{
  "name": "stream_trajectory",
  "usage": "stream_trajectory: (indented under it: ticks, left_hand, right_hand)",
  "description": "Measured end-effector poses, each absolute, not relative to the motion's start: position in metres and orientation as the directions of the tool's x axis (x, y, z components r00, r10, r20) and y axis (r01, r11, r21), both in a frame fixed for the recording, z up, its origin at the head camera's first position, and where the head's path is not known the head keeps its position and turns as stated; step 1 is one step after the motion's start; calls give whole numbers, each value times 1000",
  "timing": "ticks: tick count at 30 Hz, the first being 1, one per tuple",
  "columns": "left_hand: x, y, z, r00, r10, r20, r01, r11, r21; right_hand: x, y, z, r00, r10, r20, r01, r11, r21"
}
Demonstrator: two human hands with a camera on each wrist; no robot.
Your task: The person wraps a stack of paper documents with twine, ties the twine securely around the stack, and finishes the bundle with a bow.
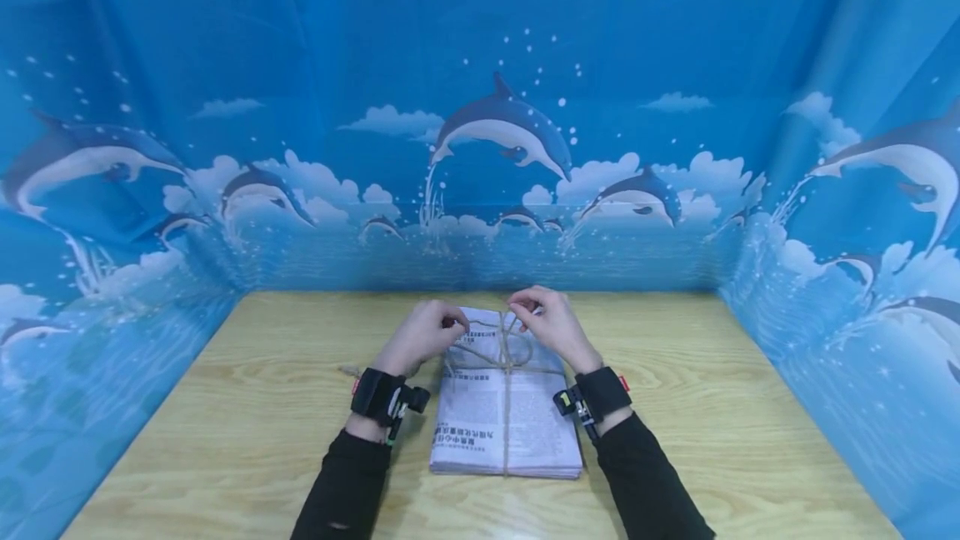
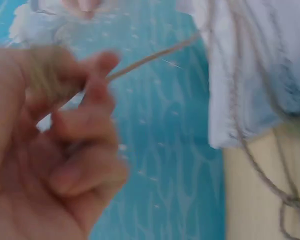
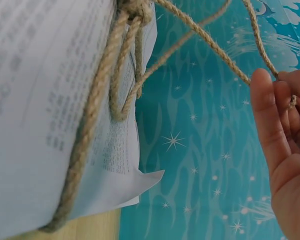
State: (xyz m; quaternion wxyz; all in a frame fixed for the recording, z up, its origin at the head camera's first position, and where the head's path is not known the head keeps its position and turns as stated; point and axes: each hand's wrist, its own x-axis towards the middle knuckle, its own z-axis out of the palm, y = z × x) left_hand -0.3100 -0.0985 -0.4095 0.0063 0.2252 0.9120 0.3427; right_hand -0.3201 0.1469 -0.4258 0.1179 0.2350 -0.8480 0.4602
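Note:
A stack of folded newspapers lies on the table, bound lengthwise and crosswise with brown twine. At the far half of the stack, the strands meet in a knot with loose loops about it. My left hand, at the stack's far left, pinches one strand between thumb and fingers; that strand runs taut toward the bundle in the left wrist view. Above the far right corner, my right hand pinches another length of twine, which bends back from the fingertips. The left wrist view is blurred.
The pale wooden table spreads around the stack. A small scrap of twine lies left of my left wrist. Blue dolphin-print curtains stand behind the table and on both sides.

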Motion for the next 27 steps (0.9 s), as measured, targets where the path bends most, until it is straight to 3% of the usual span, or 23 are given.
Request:
stream_trajectory:
  ticks: [6,8,11,19,24,27]
  left_hand:
    - [-304,-87,-404,-773,632,-49,413,561,718]
    - [-302,-79,-407,-751,657,-59,419,544,727]
    - [-299,-67,-410,-747,664,-32,457,547,701]
    - [-290,-37,-418,-766,632,113,603,647,466]
    - [-287,-30,-424,-726,683,75,617,600,510]
    - [-289,-34,-423,-740,664,108,593,567,572]
  right_hand:
    - [-321,148,-425,-862,-285,419,-507,460,-729]
    - [-321,148,-426,-864,-287,413,-503,462,-731]
    - [-321,149,-426,-870,-296,395,-493,467,-734]
    - [-319,153,-419,-886,-326,328,-453,467,-759]
    - [-321,156,-417,-883,-344,320,-458,478,-749]
    - [-321,157,-417,-877,-357,321,-466,469,-750]
